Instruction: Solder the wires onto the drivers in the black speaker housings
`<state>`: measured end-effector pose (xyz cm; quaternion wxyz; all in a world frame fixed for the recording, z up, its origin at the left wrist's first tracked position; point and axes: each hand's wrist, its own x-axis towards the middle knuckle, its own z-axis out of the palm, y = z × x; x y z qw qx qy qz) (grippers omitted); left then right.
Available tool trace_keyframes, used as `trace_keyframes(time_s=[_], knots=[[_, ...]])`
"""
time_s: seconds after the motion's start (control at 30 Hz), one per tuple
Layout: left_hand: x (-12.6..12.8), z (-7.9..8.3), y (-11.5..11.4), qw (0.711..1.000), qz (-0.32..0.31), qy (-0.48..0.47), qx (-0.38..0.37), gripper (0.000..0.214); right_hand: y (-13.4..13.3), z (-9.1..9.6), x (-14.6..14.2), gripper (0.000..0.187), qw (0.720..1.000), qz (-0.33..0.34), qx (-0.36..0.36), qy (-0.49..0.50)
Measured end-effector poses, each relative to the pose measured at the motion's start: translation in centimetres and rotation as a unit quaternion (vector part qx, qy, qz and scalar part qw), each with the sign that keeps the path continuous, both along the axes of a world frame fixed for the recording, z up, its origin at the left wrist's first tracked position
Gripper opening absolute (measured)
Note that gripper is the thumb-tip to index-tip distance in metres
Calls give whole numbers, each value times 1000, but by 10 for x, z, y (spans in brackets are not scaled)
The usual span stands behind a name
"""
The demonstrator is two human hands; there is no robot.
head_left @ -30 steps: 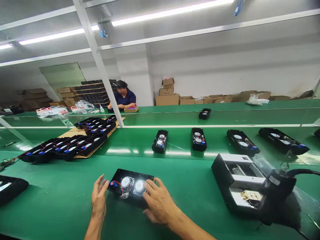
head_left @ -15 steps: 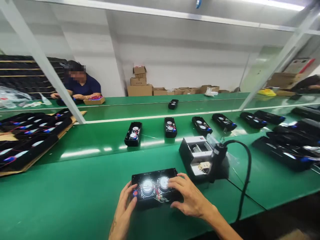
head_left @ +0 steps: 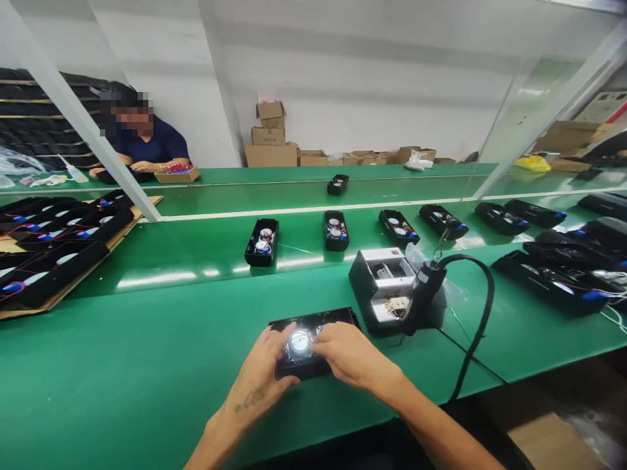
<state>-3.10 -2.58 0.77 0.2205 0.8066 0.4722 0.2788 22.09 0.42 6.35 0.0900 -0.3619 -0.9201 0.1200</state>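
Note:
A black speaker housing (head_left: 313,322) with two shiny round drivers lies on the green bench just in front of me. My left hand (head_left: 262,375) covers its left end, fingers curled over the edge. My right hand (head_left: 350,356) rests on its right half, fingers bent down onto the top and hiding the right driver. Both hands grip the housing; the left driver gleams between them.
A soldering station (head_left: 379,287) with its iron (head_left: 424,290) and black cable stands just right of the housing. More black housings lie along the belt (head_left: 262,241) and at far right (head_left: 553,284); others sit on cardboard at left. A seated person (head_left: 142,143) works across the belt.
The view has swung right and down. Both hands have closed in over the housing: the left moved onto its left end, the right slid over the right driver.

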Motion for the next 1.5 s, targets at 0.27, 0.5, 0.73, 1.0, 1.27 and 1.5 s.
trace_keyframes(time_s=[0.27,0.5,0.73,1.0,1.27,1.5], knots=[[13,-5,15,996,-61,58,-8,96,-2,2,-17,26,993,11,-17,-118],[17,3,14,996,-65,58,-21,88,-2,16,-16,25,990,18,-70,-122],[18,-5,6,998,-55,39,21,67,-14,-4,-16,13,994,10,-78,-80],[12,35,85,975,-47,1,-217,84,35,12,-26,39,987,-97,-124,-28],[6,54,131,940,-65,-32,-334,80,99,44,-33,28,966,-64,-251,-1],[7,51,128,937,-72,-38,-339,73,99,30,-29,39,954,-68,-290,37]])
